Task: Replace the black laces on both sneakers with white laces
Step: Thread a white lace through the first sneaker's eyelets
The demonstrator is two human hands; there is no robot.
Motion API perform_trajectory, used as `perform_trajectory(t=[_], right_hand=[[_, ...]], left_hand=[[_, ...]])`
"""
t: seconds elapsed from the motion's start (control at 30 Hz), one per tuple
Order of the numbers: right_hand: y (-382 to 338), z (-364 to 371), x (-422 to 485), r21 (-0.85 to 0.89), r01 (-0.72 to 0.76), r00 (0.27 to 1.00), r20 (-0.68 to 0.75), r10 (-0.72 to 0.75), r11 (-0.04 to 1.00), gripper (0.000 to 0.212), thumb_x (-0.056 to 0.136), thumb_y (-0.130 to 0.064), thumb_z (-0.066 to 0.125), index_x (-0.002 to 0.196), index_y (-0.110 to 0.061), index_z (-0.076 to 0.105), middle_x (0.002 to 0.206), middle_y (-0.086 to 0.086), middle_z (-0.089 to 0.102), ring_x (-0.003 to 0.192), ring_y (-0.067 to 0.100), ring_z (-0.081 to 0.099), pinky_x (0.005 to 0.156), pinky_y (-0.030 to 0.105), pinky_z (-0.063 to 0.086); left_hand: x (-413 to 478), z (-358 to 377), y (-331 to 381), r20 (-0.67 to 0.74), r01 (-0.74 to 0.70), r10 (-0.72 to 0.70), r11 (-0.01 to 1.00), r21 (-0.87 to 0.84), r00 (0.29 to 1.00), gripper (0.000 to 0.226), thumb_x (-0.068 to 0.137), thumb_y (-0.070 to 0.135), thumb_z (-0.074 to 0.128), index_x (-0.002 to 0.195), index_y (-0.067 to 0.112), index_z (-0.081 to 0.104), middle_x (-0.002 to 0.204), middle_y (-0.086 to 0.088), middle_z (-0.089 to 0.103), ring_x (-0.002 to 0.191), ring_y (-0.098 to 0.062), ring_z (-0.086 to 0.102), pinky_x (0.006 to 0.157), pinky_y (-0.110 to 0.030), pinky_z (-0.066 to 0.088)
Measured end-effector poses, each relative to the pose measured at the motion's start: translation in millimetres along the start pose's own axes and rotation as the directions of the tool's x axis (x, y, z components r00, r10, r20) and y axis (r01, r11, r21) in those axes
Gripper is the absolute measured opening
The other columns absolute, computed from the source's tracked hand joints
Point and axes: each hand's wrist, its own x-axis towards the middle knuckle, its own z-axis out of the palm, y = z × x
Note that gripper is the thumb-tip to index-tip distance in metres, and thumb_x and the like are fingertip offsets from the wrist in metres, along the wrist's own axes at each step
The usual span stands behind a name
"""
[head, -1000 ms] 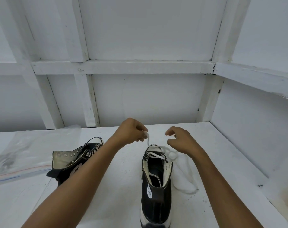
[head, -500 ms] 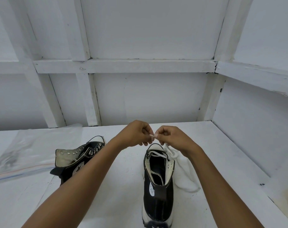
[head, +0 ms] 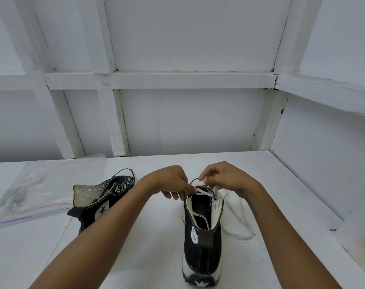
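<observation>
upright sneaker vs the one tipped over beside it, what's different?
Pose: the upright sneaker stands on its sole, heel toward the camera; the tipped sneaker lies on its side.
Lacing: the upright sneaker carries a white lace, pinched by the left hand and right hand; the tipped sneaker's eyelets look empty and no hand touches it.
Shared: both are black high-tops with white trim.

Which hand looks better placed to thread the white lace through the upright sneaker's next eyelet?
Probably the right hand: it pinches the white lace above the unlaced eyelets of the upright sneaker, and the slack lies on that side. The left hand pinches the lace at the collar.
</observation>
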Motion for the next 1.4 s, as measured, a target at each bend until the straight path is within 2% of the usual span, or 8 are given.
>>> perform_trajectory(t=[0.1,0.23,0.5,0.77,1.0,1.17,1.3,1.4], right_hand=[[-0.7,2.1,-0.3,-0.056,-0.022,0.999,0.029,0.024,0.998,0.013,0.085,-0.003,0.065,0.092,-0.005,0.076,0.078,0.001,0.068,0.069,0.009,0.056,0.063,0.019,0.043],[-2.5,7.3,0.7,-0.091,-0.023,0.999,0.027,0.026,0.996,0.016,0.085,0.0,0.063,0.091,-0.004,0.077,0.067,-0.011,0.066,0.062,-0.001,0.055,0.055,0.009,0.041],[-1.8,15.5,7.8,-0.179,-0.068,0.998,-0.016,0.067,0.981,0.026,0.081,-0.005,0.063,0.065,-0.021,0.075,0.06,-0.013,0.066,0.063,0.009,0.056,0.063,0.025,0.046],[-7.2,15.6,4.0,-0.236,-0.054,0.998,-0.023,0.051,0.97,0.019,0.083,-0.004,0.06,0.084,-0.007,0.078,0.067,-0.011,0.065,0.064,0.007,0.056,0.06,0.024,0.044],[-11.6,20.8,7.2,-0.29,-0.039,0.999,-0.007,0.038,0.956,0.016,0.08,-0.003,0.063,0.081,-0.012,0.076,0.077,-0.009,0.068,0.078,0.011,0.062,0.07,0.026,0.049],[-10.2,25.2,10.3,-0.331,-0.019,1.0,-0.014,0.015,0.943,0.015,0.08,-0.006,0.067,0.079,-0.02,0.071,0.081,-0.01,0.067,0.082,0.009,0.062,0.07,0.023,0.049],[-11.2,26.3,9.1,-0.335,-0.008,1.0,-0.006,0.007,0.942,0.01,0.081,-0.01,0.066,0.082,-0.019,0.071,0.076,-0.011,0.068,0.072,0.004,0.059,0.059,0.019,0.042],[-12.4,25.4,6.3,-0.332,-0.002,0.999,0.049,0.02,0.943,0.005,0.087,-0.017,0.064,0.089,-0.02,0.067,0.068,-0.009,0.068,0.065,0.001,0.056,0.058,0.022,0.039]], left_hand=[[-0.9,0.9,-0.7,-0.001,0.018,-0.018,0.996,-0.088,1.0,0.02,0.089,0.021,0.063,0.075,0.011,0.072,0.072,0.002,0.071,0.061,-0.008,0.06,0.053,-0.018,0.048],[-1.3,1.9,-6.6,-0.008,0.046,-0.049,0.974,-0.223,0.999,0.018,0.088,0.01,0.059,0.075,0.006,0.071,0.071,-0.005,0.069,0.057,-0.011,0.057,0.052,-0.02,0.048],[-0.2,1.4,-12.1,0.029,0.043,-0.036,0.948,-0.317,0.999,0.019,0.088,0.008,0.06,0.074,0.005,0.072,0.069,-0.005,0.069,0.06,-0.014,0.058,0.055,-0.021,0.049],[2.1,1.6,-13.7,0.038,0.041,-0.03,0.94,-0.34,0.999,0.017,0.087,0.008,0.062,0.076,0.003,0.073,0.073,-0.009,0.07,0.061,-0.015,0.059,0.055,-0.022,0.05],[1.0,3.3,-15.4,0.061,0.045,-0.026,0.944,-0.327,0.998,0.022,0.092,0.02,0.063,0.074,0.01,0.072,0.073,-0.004,0.069,0.061,-0.013,0.058,0.054,-0.022,0.048],[-1.2,8.1,-23.5,0.043,-0.004,0.014,0.974,-0.226,0.999,0.01,0.095,0.019,0.057,0.093,0.016,0.066,0.082,0.004,0.068,0.071,-0.011,0.059,0.059,-0.021,0.049],[-4.2,7.7,-27.7,0.023,-0.083,0.089,0.979,-0.188,0.996,0.011,0.092,0.012,0.058,0.088,0.019,0.066,0.08,0.009,0.067,0.076,-0.008,0.06,0.063,-0.022,0.05],[-3.3,4.2,-27.5,-0.061,-0.062,0.047,0.96,-0.273,0.997,0.01,0.09,0.009,0.059,0.085,0.014,0.067,0.081,0.006,0.072,0.08,-0.009,0.064,0.071,-0.026,0.05]])
